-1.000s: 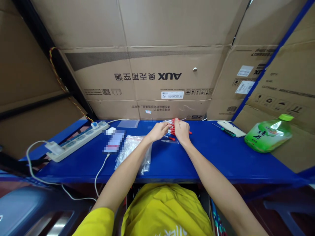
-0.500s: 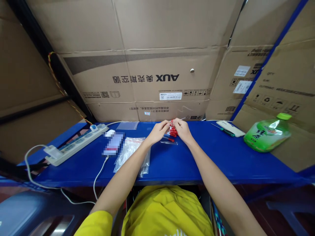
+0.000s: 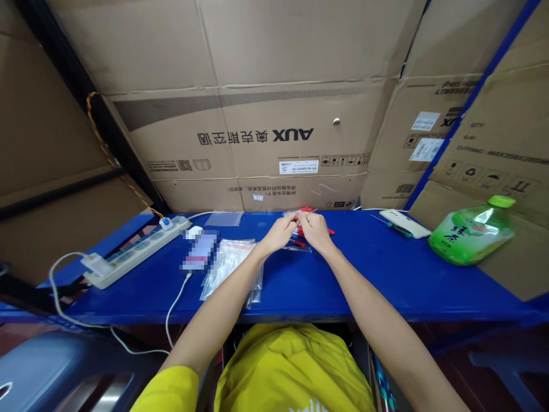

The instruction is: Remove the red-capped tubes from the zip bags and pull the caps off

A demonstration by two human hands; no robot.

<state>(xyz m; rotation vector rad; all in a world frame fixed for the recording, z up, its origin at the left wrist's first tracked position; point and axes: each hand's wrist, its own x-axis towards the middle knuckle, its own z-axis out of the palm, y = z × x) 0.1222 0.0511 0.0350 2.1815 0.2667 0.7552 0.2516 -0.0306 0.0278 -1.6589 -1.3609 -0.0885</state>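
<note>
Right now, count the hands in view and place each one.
2: the left hand and, beside it, the right hand, both at the red pieces toward the table's back.

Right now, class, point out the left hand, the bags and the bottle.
Left hand (image 3: pixel 279 232): head view, back of the hand.
Bags (image 3: pixel 229 262): head view, clear plastic.
Bottle (image 3: pixel 470 233): head view, middle of its side.

Worktop (image 3: pixel 377 280) is blue. Left: white power strip (image 3: pixel 139 250), then phone (image 3: pixel 201 252). Left of centre: clear bags (image 3: pixel 229 264) near, flat clear sheet (image 3: pixel 225 219) far. Centre, far: red-tipped pieces (image 3: pixel 300 243), partly hidden. Right, far: white slab (image 3: pixel 409 224), green-handled tool (image 3: pixel 400 230) along its near side. Right end: green bottle (image 3: pixel 472 233).
</note>
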